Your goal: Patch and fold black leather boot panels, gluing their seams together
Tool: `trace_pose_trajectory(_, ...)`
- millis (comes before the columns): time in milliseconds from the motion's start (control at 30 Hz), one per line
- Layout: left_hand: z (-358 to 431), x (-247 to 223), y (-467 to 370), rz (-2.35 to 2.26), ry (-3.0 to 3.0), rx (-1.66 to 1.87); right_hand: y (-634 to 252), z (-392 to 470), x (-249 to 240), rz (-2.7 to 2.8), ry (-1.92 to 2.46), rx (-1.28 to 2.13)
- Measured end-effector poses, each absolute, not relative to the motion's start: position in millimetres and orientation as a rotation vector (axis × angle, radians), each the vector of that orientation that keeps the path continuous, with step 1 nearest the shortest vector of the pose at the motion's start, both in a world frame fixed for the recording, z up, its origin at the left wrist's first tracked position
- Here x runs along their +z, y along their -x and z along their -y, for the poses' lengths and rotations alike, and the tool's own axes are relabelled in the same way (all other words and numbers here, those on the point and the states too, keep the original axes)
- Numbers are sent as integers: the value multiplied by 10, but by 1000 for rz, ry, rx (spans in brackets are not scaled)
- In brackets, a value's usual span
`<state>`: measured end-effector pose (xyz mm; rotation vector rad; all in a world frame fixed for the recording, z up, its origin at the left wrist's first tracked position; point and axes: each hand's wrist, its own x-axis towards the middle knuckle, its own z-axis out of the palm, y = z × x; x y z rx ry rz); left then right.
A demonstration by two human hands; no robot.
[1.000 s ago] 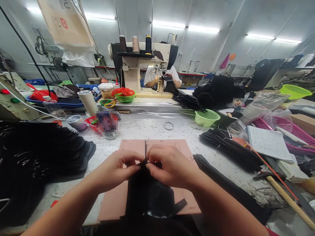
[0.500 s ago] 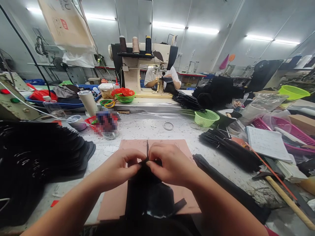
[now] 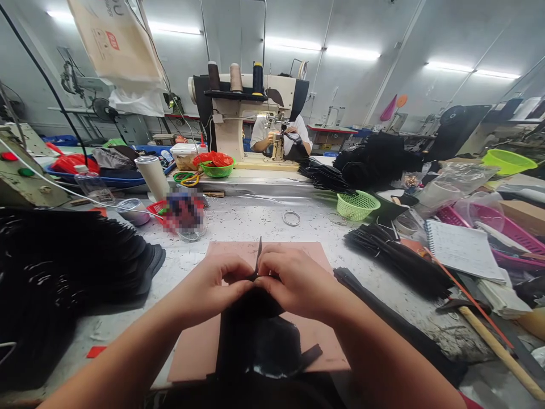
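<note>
Both my hands meet over a pinkish board (image 3: 193, 346) at the middle of the bench. My left hand (image 3: 221, 284) pinches the upper edge of a black leather piece (image 3: 238, 335), thumb and fingers closed. Right beside it, my right hand (image 3: 293, 281) is closed on the same edge, the thumbs almost touching. A thin black strip (image 3: 259, 253) sticks up between the hands, away from me. Below them lies a glossy, dark rounded patch (image 3: 279, 346), with a short black strip (image 3: 312, 357) at its right. My fingers hide the pinched edge.
Stacked black pieces (image 3: 128, 267) fill the left side. Bundled black strips (image 3: 395, 258), a hammer (image 3: 498, 346) and a notebook (image 3: 464, 250) lie right. A green basket (image 3: 357, 205) and metal ring (image 3: 292, 218) sit behind. Beyond, a person (image 3: 259, 136) works at a sewing machine (image 3: 230, 125).
The thin strip between my hands now leans slightly right and stands out more. My thumbs have come closer together along the edge. The person behind has shifted the dark piece at the machine.
</note>
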<state>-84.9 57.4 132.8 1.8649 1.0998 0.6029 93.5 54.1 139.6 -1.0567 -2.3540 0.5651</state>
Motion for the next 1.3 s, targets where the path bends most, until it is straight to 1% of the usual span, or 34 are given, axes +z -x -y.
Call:
trace_pose_trajectory(233,-573,1294,883,-1108,-1843,614,-1037,-593,1366,2297,914,660)
trace_pose_trajectory(533,-567,1328,889,-1127,-1866,613,-1029,-630,1339,2255,888,677)
trace_pose_trajectory(667,-569,1369,866,-1113,-1888,577,-1004,-641,1341,2290,946,657)
trace_pose_trajectory(967,-652,1435,863,-1038,-2133,522,-956,-623,1289,2326,970,548)
trace_pose_trajectory(1167,-678,1416,885,-1139,-2142,508,-920,-629,1243,2246,884,463)
trace_pose_trajectory(1300,-675,1401,871,-1189,-2198,531,-883,-616,1259,2321,878,446)
